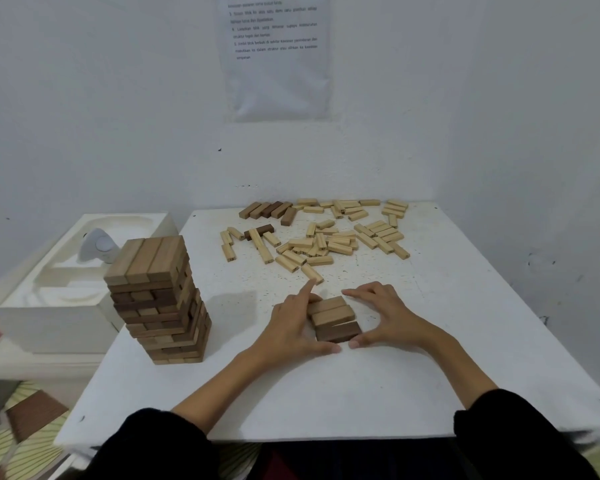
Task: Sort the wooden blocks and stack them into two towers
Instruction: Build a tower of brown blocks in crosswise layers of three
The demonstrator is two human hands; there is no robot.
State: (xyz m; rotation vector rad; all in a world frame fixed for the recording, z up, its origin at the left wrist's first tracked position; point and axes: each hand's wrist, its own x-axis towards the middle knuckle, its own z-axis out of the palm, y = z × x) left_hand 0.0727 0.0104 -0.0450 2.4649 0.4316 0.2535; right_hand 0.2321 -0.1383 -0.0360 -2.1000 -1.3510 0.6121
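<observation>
At 9 o'clock on the table (326, 393): tower (160, 299), tall and upright, built of brown and darker blocks in crossed layers, three blocks side by side on top.

At centre, just short of 6 o'clock: row (333, 318) of three blocks lying flat and touching along their sides, two light brown at the far side, one dark at the near side.

Left hand (291, 323) against the row's 9 o'clock end, index finger straight toward 12, thumb stretched along the near edge. Right hand (387, 317) at the 3 o'clock end, fingers straight and together across the far edge, thumb along the near edge. Thumb tips close but apart; neither hand curled round a block.

From 12 to 1 o'clock: pale blocks (329, 242) scattered flat, some overlapping, the nearest just beyond the left index fingertip; contact unclear.

At 12 o'clock by the far edge: dark blocks (267, 210) in a short side-by-side line.

Off the table at 9 to 10 o'clock: foam box (49, 306). On the wall at 12: printed sheet (278, 64).
</observation>
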